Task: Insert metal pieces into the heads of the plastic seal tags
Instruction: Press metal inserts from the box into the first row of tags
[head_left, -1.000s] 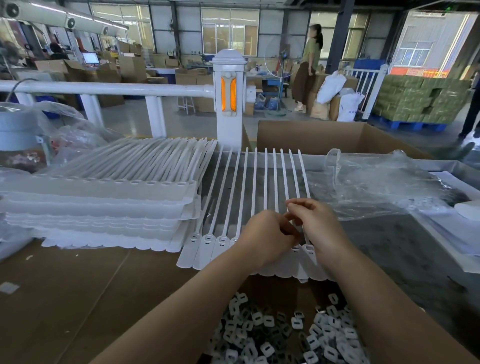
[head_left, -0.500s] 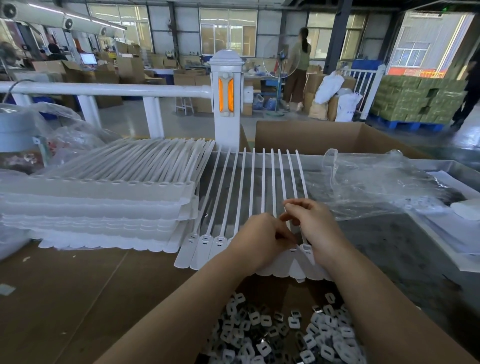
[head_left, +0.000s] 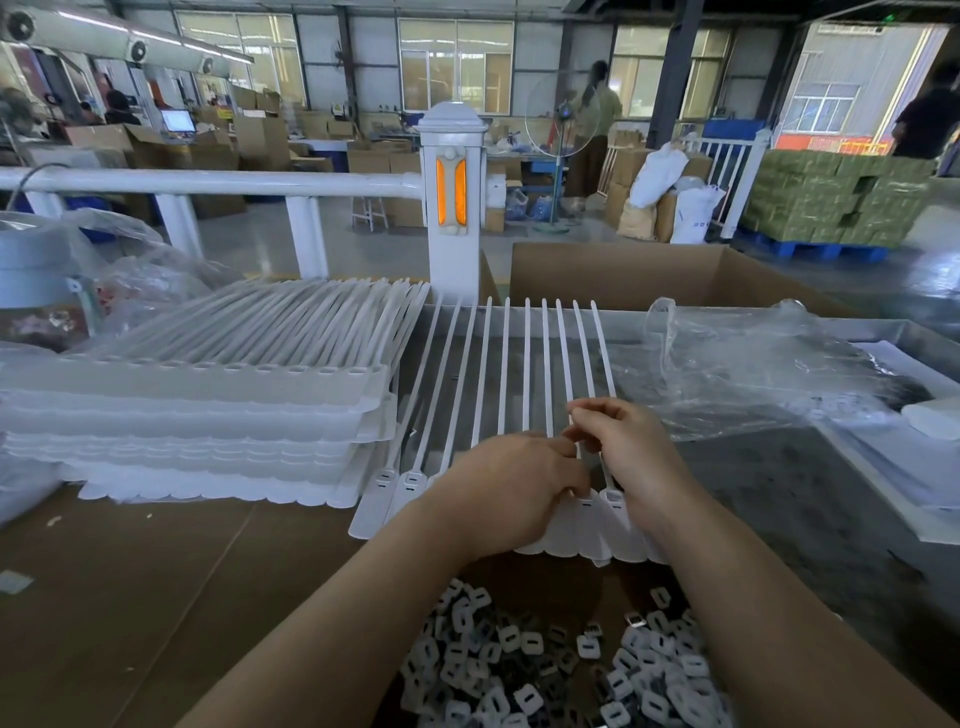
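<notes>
— Both hands sit a touch further right along the row of seal tags (head_left: 498, 395) than a second ago, don't they?

— Yes, only slightly. Left hand (head_left: 511, 486) lies curled over the tag heads near the middle of the row, and whether it pinches a metal piece under the knuckles I cannot tell. Right hand (head_left: 631, 452) has its fingers bent, pinching at a strap just above the last heads on the right.

— So what does that small shift mean?

— My guess: one head is filled and they are on to the next, near the right end of the strip.

— And the supply?

— Pile of metal pieces (head_left: 561, 660) lies on the surface just below the wrists, within easy reach. A stack of tag strips (head_left: 208, 410) waits to the left, beside the row in hand
</notes>
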